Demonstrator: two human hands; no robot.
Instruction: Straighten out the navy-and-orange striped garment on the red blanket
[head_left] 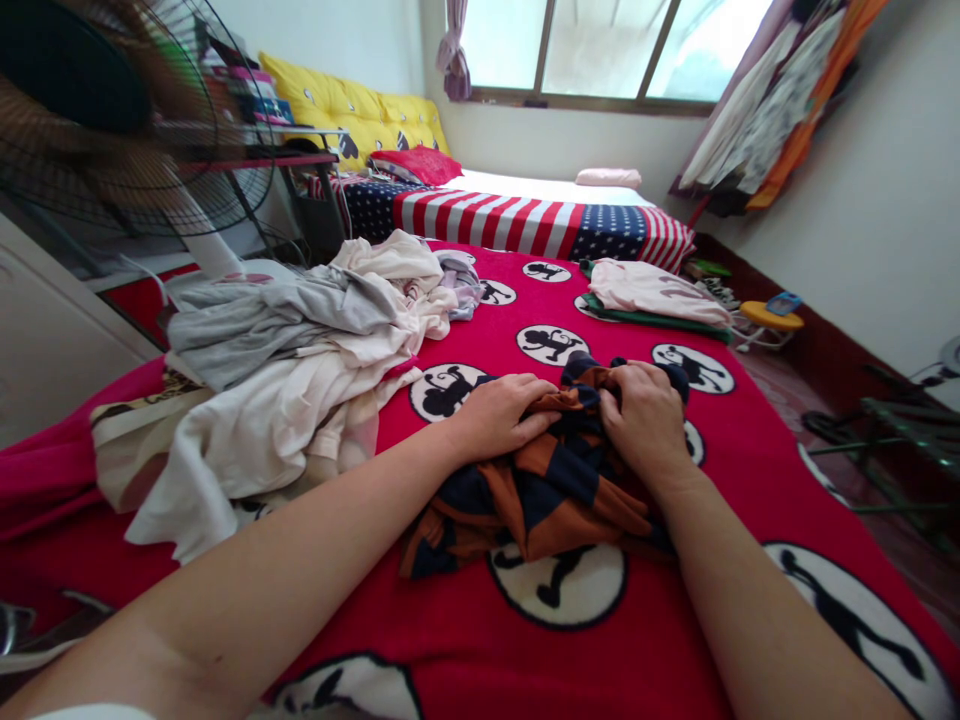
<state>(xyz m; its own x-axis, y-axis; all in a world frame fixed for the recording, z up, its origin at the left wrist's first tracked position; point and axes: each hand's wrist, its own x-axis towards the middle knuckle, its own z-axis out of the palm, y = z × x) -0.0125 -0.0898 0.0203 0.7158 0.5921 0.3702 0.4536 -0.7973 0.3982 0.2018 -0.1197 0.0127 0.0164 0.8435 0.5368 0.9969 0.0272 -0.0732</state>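
Note:
A crumpled orange-brown and navy striped garment (551, 485) lies bunched on the red blanket (600, 660), right in front of me. My left hand (504, 415) is closed on its upper left part, thumb toward me. Fingers of my right hand (646, 418) curl round the bunched cloth at its upper right. Between the two hands the fabric is gathered in folds, so I cannot tell what kind of garment it is. Part of the cloth is hidden under both hands.
To the left is a loose heap of white and grey clothes (292, 340). A folded pale pink garment (652, 290) lies on dark green cloth at the far right. Beyond are a bed with a striped, starred cover (487, 218), a running fan (135, 110) and a yellow-topped stool (771, 317).

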